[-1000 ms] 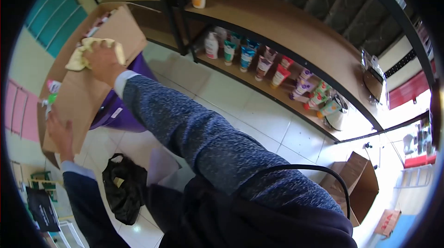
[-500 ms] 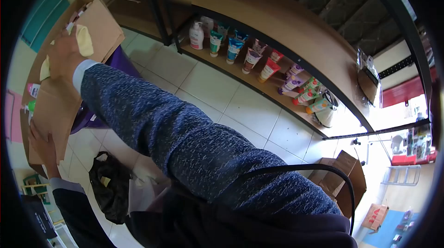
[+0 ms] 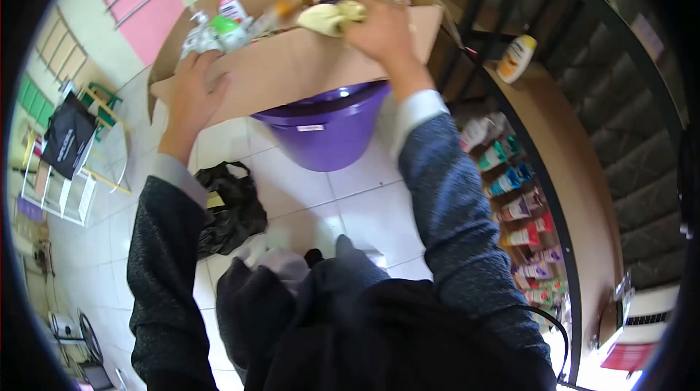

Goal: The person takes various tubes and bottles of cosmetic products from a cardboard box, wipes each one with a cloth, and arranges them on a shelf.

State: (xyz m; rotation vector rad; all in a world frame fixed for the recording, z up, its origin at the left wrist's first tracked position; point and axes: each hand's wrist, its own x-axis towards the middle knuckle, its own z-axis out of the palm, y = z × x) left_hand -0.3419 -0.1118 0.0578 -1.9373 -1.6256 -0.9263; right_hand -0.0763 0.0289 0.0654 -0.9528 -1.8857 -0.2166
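A large open cardboard box (image 3: 292, 63) full of bottles rests above a purple tub (image 3: 328, 136). My left hand (image 3: 195, 96) grips the near left edge of the box, fingers over the rim and thumb on the outer face. Bunched in my right hand (image 3: 383, 30) is a pale yellow cloth (image 3: 324, 19), held over the right part of the box opening. Near my left fingers stand a clear pump bottle (image 3: 198, 34), a white bottle with a pink cap (image 3: 232, 8) and a green-and-white pack (image 3: 230, 32). An amber bottle (image 3: 284, 10) beside the cloth is blurred.
On the right, a black-framed shelf (image 3: 576, 165) carries a white-and-yellow bottle (image 3: 516, 58) on its upper board and rows of coloured tubes (image 3: 510, 181) below. A black plastic bag (image 3: 233, 205) lies on the tiled floor. A white rack (image 3: 62, 194) stands far left.
My view has swung left, bringing the box to the top centre and the shelf to the right. Both hands remain at the box, the right with the cloth.
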